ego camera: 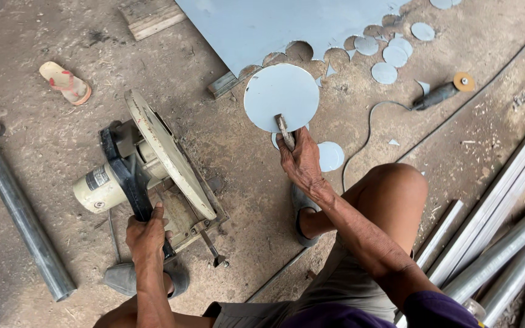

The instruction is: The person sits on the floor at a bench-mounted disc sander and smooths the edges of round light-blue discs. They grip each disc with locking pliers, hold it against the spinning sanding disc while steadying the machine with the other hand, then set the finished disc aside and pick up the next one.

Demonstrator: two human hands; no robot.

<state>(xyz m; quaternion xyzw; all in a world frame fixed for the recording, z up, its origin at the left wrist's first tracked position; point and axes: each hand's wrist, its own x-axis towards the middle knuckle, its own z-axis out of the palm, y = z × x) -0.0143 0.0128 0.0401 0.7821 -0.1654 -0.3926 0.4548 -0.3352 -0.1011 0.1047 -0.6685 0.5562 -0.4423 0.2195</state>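
Note:
My left hand (147, 235) grips the black handle of a chop saw (153, 167) that sits on the dirt floor, its round guard tilted up. My right hand (299, 161) holds pliers (285, 130) clamped on the lower edge of a round grey metal disc (281, 96), lifted just right of the saw. Under my right hand lies another small disc (331, 156) on the ground.
A large grey metal sheet (274, 24) with round cut-outs lies at the top, with several cut discs (390, 54) beside it. An angle grinder (442, 93) with cable lies at right. Metal pipes (505, 255) lie at lower right, one pipe (22, 218) at left, a sandal (65, 82) upper left.

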